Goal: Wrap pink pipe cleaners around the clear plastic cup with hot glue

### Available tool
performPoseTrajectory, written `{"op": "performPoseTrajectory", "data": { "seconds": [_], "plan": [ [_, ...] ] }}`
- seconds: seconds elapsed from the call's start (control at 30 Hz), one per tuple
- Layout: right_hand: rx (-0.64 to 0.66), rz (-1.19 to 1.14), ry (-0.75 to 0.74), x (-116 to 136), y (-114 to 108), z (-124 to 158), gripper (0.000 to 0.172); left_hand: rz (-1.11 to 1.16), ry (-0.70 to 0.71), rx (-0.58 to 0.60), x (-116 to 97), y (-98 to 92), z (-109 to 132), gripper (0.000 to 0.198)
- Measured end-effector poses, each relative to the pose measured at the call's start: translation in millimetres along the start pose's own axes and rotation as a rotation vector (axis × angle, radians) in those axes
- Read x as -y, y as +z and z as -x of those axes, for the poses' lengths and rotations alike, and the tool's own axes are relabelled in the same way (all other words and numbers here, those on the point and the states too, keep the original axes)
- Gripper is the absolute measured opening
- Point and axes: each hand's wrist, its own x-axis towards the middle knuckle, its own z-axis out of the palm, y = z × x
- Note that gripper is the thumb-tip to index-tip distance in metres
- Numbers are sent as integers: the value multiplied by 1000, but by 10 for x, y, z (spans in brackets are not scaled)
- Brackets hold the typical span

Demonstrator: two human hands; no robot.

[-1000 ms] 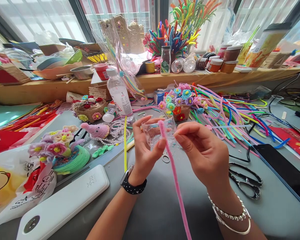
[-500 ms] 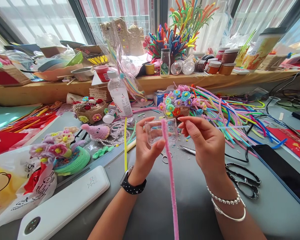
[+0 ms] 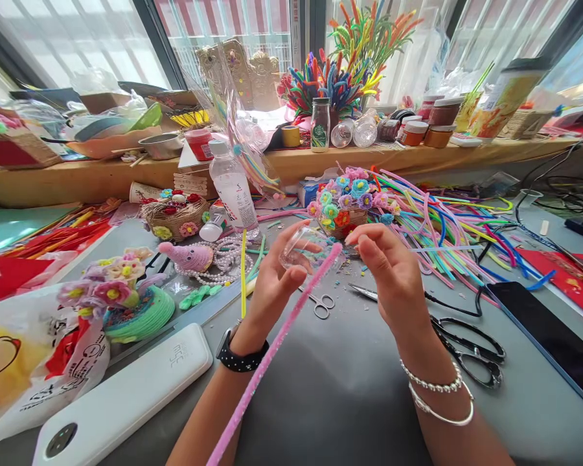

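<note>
While the left hand (image 3: 272, 285) is closed around a small clear round jar (image 3: 305, 248), raised above the grey desk (image 3: 340, 395), the right hand (image 3: 393, 275) sits just beside it, fingertips at the upper end of a long fuzzy pink pipe cleaner (image 3: 272, 353); whether they pinch it cannot be told. This stem slants down past the left wrist. Small silver scissors (image 3: 321, 303) lie below, between the hands; large black scissors (image 3: 476, 353) lie beside the right wrist.

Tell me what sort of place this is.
Probably a craft worktable by a window: a heap of multicoloured fuzzy pipe cleaners, a woven basket of pipe-cleaner flowers, black-handled scissors, and the left hand holding a small clear plastic cup with the tip of a long pink pipe cleaner at it.
</note>
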Motion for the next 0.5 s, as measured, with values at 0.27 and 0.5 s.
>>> {"op": "performPoseTrajectory", "data": {
  "seconds": [0.27, 0.5],
  "plan": [
    [54, -159, 149, -33, 44, 8, 25, 148, -205, -57, 58, 35, -17, 66],
    [-225, -274, 197, -111, 73, -12, 18, -94, 129, -12, 52, 76, 10, 48]
  ]
}}
